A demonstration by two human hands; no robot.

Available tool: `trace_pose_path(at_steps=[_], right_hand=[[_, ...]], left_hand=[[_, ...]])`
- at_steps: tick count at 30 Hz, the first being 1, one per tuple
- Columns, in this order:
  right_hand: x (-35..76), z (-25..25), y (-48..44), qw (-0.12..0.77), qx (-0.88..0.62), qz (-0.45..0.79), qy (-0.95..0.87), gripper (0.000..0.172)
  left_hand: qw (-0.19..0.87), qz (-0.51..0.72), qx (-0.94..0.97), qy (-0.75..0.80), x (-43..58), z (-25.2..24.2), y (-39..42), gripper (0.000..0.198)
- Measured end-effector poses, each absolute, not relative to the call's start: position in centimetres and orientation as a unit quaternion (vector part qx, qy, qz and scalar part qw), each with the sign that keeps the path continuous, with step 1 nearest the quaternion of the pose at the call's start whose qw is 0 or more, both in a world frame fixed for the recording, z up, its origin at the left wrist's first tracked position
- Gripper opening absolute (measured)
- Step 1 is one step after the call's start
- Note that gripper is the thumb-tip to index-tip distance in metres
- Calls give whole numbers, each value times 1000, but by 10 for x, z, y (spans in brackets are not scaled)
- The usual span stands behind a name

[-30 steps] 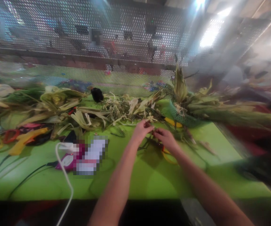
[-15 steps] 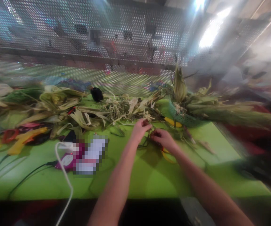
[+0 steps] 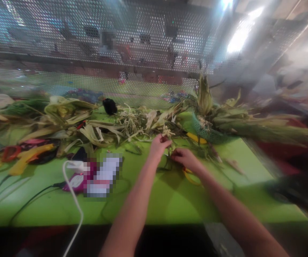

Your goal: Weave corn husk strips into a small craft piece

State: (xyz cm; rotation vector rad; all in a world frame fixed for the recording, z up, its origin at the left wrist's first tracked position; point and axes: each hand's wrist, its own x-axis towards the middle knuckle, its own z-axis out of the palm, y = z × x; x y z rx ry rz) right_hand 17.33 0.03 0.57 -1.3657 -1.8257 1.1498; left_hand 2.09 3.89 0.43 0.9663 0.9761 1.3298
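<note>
My left hand is closed in a pinch on a small pale flower-like piece of dried husk, which sticks up above the fingertips. Just right of it, my right hand has its fingers pressed together near the piece's thin stem; what they hold is too small to make out. Yellow scissor-like handles show beneath my right hand. Dried husks and fibres lie behind both hands.
On the green table at left are a yellow glue gun, a purple power socket with a white cable, and a blurred-out flat object. A green basket with husks stands back right. Mesh rises behind.
Both hands have stayed almost in place. The pale piece in my left hand has tilted slightly, and a thin light edge now shows beside my right fingertips.
</note>
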Motion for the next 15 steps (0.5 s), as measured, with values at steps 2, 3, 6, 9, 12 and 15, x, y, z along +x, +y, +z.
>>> trace_pose_path(at_steps=[2, 3, 6, 9, 12, 15], right_hand=[[173, 7, 0, 294, -512, 442, -675, 16], [173, 7, 0, 298, -511, 450, -669, 17], [173, 6, 0, 312, -506, 477, -647, 17], [171, 3, -1, 328, -493, 507, -627, 22], [168, 0, -2, 349, -477, 542, -598, 32], [166, -3, -4, 358, -478, 551, -582, 34]], left_hand=[[573, 577, 404, 418, 21, 4, 39, 32], [574, 579, 402, 417, 21, 4, 39, 32], [577, 580, 399, 415, 19, 5, 40, 31], [588, 575, 391, 414, 17, 8, 39, 32], [593, 573, 392, 408, 18, 10, 36, 34], [597, 575, 394, 396, 20, 11, 35, 35]])
